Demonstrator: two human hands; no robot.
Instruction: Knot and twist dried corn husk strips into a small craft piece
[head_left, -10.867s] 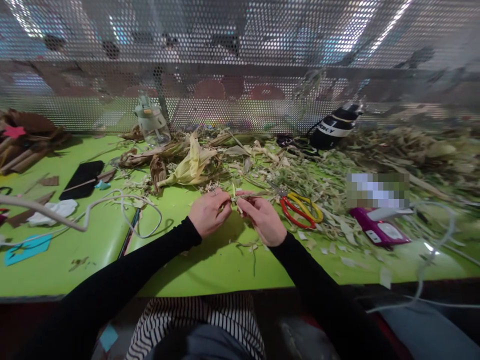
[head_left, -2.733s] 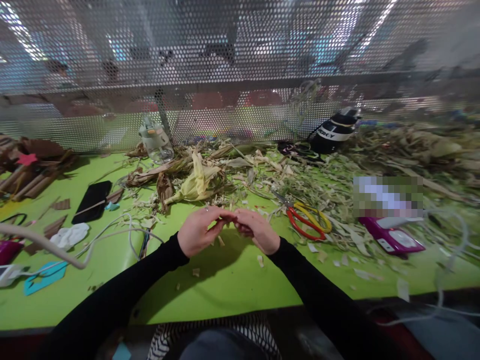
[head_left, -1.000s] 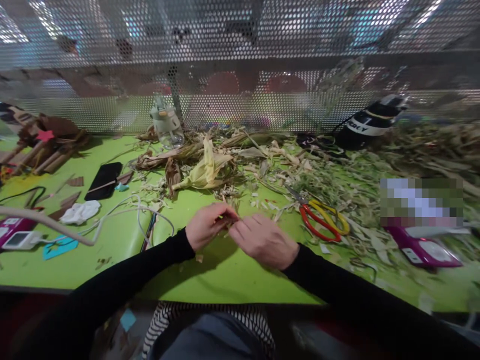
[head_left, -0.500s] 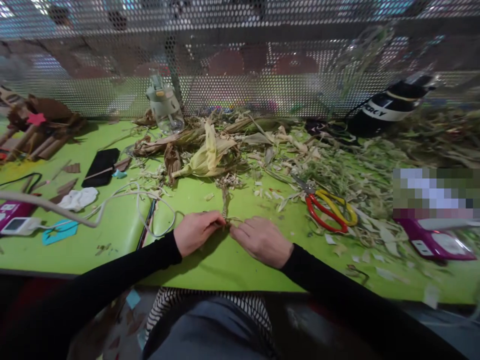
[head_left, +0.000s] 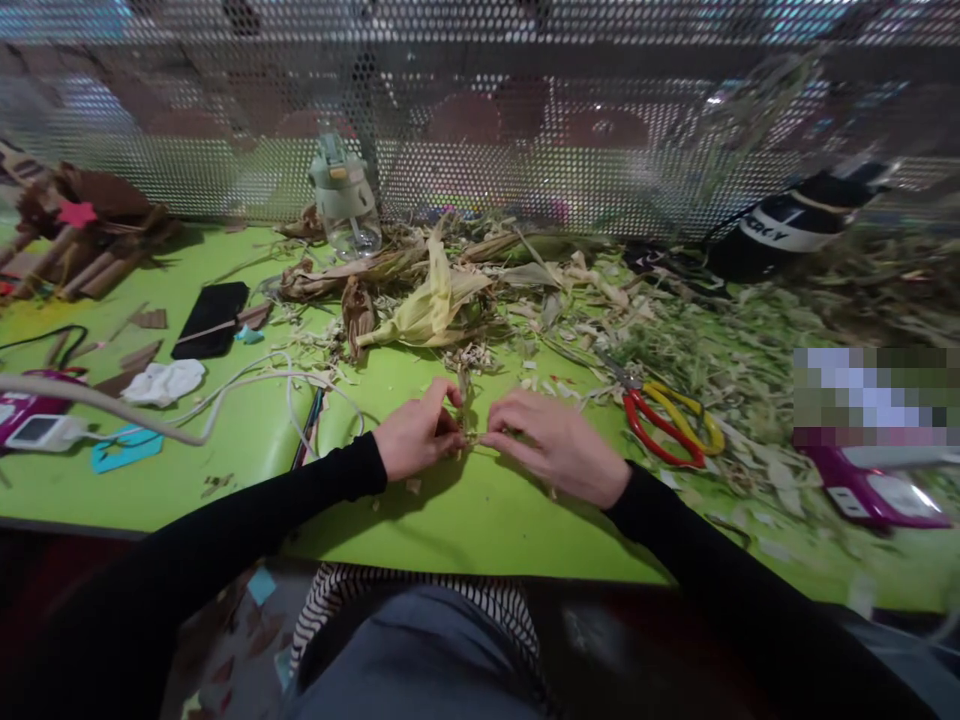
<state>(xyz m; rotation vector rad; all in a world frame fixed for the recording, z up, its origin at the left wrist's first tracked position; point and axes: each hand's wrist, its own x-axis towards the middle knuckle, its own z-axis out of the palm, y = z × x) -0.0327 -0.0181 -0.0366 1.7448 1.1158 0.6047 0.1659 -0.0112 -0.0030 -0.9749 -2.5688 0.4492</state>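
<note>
Left fingers (head_left: 448, 441), right fingers (head_left: 517, 414): both pinching one strand (head_left: 465, 396).
Two bottles (head_left: 345, 200) (head_left: 784, 236), one pair of scissors (head_left: 670, 425); room on surface (head_left: 480, 530) between fingers and near edge.

How the plant strand (head_left: 466, 396) ends is too small to tell; pixel blocks (head_left: 876, 393) hide something
</note>
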